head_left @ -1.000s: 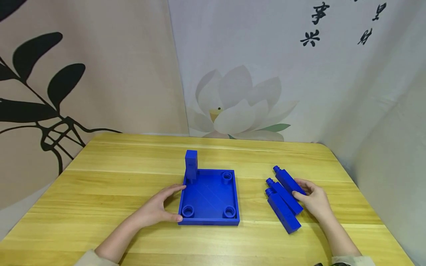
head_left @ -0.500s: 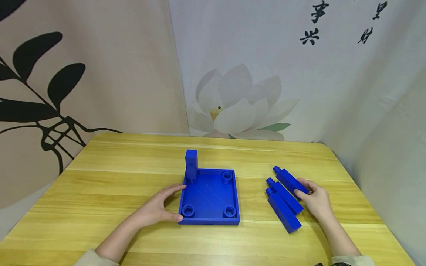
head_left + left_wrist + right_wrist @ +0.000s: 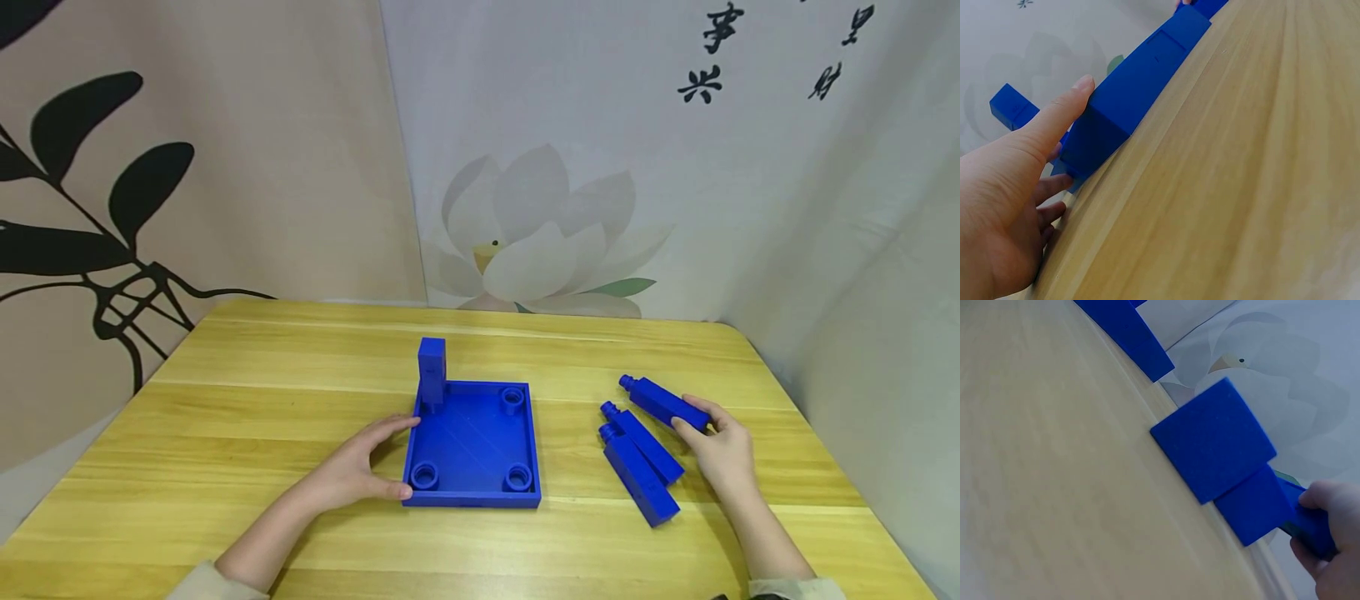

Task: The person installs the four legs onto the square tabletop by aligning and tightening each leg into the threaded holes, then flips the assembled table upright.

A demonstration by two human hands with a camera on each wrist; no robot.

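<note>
A square blue tabletop piece (image 3: 472,442), with raised rims and round corner sockets, lies on the table. One blue leg (image 3: 432,367) stands upright in its far-left corner. My left hand (image 3: 352,471) rests against the left side, thumb at the near corner and fingers on the rim; the left wrist view shows the thumb extended along the blue wall (image 3: 1141,69). On the right, my right hand (image 3: 720,446) pinches the plain end of a blue leg (image 3: 663,400) whose threaded tip points left. Two more legs, a middle one (image 3: 645,446) and a nearer one (image 3: 639,479), lie side by side.
The wooden table (image 3: 300,367) runs back to a fabric backdrop (image 3: 585,125) printed with a lotus and characters. Its right edge lies beyond my right hand. The tabletop piece and the loose legs are a short distance apart.
My right hand has shifted right with the farthest leg, turning it more crosswise and drawing it apart from the other two. The left hand and tabletop piece have stayed put.
</note>
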